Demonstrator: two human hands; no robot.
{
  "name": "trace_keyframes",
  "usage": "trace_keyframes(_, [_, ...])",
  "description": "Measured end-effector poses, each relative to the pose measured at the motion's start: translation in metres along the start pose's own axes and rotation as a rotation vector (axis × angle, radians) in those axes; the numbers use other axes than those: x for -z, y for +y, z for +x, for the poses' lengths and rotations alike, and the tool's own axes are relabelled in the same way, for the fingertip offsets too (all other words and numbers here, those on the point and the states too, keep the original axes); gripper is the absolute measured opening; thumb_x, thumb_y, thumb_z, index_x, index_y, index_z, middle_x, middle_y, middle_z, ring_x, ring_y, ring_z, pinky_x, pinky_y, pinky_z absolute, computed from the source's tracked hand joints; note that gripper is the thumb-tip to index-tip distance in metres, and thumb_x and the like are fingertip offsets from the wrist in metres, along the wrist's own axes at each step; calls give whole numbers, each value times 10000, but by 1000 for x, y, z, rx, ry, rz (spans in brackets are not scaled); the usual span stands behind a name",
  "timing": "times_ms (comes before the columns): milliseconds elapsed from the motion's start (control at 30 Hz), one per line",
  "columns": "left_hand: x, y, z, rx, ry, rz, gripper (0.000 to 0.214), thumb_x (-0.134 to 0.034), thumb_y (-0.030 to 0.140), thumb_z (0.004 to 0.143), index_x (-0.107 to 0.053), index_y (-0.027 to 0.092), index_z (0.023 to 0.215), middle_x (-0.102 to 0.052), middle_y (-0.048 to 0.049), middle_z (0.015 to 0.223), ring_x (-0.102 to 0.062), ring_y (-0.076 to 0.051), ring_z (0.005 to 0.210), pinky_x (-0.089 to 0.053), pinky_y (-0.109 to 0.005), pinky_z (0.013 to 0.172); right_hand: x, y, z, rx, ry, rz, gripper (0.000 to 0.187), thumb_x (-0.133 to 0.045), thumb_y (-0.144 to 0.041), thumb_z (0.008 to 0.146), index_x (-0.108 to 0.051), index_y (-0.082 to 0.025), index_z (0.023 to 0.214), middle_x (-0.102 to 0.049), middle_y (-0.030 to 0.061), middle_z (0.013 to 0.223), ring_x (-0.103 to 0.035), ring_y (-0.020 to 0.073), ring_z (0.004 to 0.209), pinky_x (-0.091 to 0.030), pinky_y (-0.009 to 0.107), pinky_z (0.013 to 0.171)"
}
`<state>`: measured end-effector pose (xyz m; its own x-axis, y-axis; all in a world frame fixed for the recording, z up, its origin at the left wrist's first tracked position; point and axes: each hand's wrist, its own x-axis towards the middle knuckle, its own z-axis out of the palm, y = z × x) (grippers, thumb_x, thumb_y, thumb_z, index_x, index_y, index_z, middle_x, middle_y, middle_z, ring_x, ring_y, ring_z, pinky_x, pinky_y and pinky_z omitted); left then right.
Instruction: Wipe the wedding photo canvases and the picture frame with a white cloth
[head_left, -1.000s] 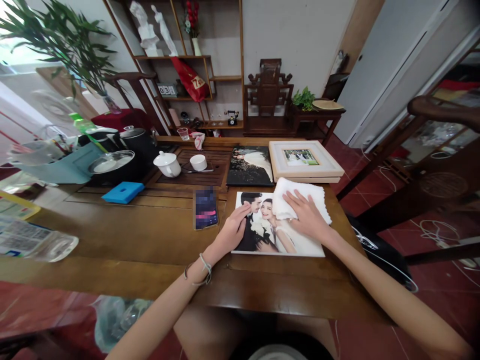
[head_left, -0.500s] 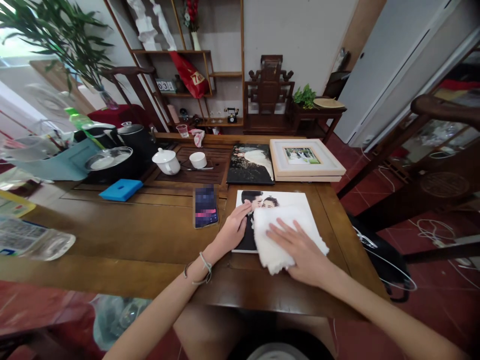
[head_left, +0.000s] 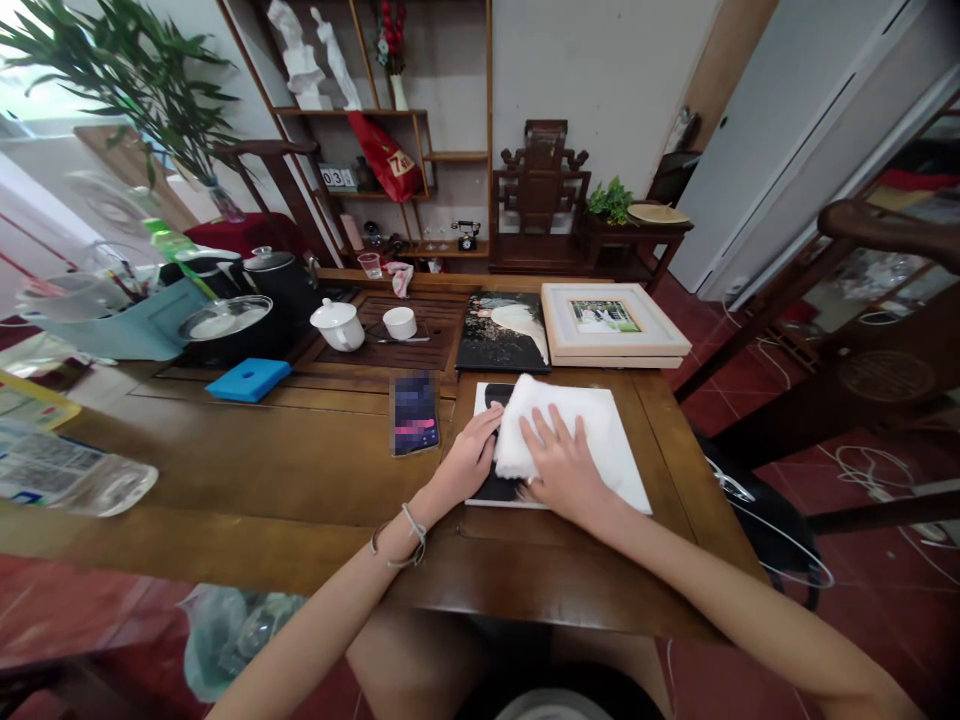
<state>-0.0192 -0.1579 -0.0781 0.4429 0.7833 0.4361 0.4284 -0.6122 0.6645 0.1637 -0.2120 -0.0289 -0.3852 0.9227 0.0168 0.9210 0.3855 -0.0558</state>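
Note:
A photo panel [head_left: 628, 478] showing part of a couple's portrait lies flat on the wooden table. On its upper middle is a folded white towel [head_left: 592, 410], which hides most of the printed figures. My right hand [head_left: 566, 465] presses flat on the towel with its fingers spread. The thumb is near the towel's lower edge. At the panel's left side rests my left hand [head_left: 472, 450], fingers stretched out and touching the panel beside the towel. A phone [head_left: 415, 415] with a lit, partly blurred screen lies left of that hand.
Behind the panel are a dark photo panel [head_left: 502, 332] and stacked light wood frames [head_left: 615, 325]. A lidded white bowl [head_left: 339, 326] and white cup [head_left: 400, 322] stand on the tea tray. Further left are a blue sponge-like block [head_left: 249, 380] and a clear bottle [head_left: 97, 478].
My right hand and the white towel have slid up and left over the panel, covering the portrait's faces and uncovering its lower right. My left hand has stayed in place.

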Motion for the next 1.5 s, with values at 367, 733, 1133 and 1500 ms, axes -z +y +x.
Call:
trace_keyframes(367, [3, 5, 2, 73, -11, -21, 403, -395, 129, 942, -598, 134, 1290, -569, -141, 1401, -491, -246, 1352, -357, -472, 1172, 7, -16, -28, 47, -17, -76, 779, -657, -320, 768, -417, -59, 1461, -301, 241, 1552, -192, 452, 1438, -191, 682, 1107])
trace_keyframes(733, [5, 5, 2, 72, 90, -18, 371, -424, 100, 930, -645, 158, 1223, -631, -110, 1334, -584, -218, 1259, -441, -429, 1117, 3, -49, -53, 231, 11, -33, 795, -617, -318, 752, -417, 29, 1438, -369, 277, 1500, -283, 438, 1412, -310, 610, 1099])
trace_keyframes(1133, [1, 13, -3, -71, 49, 3, 396, -636, 193, 866, -609, 162, 1259, -632, -146, 1319, -560, -276, 1280, -450, -488, 1097, 24, 57, 20, -140, 83, 209, 539, -519, -276, 812, -592, -51, 1297, -567, 207, 1375, -468, 349, 1320, -402, 464, 1055])
trace_keyframes(1500, [3, 12, -2, 25, 3, 76, 213, -672, 194, 840, -675, 147, 1047, -735, -136, 999, -704, -287, 954, -578, -434, 852, 14, 9, 80, 121, 90, 276, 564, -522, -204, 791, -570, -104, 1345, -531, 123, 1436, -407, 270, 1379, -296, 417, 1140])
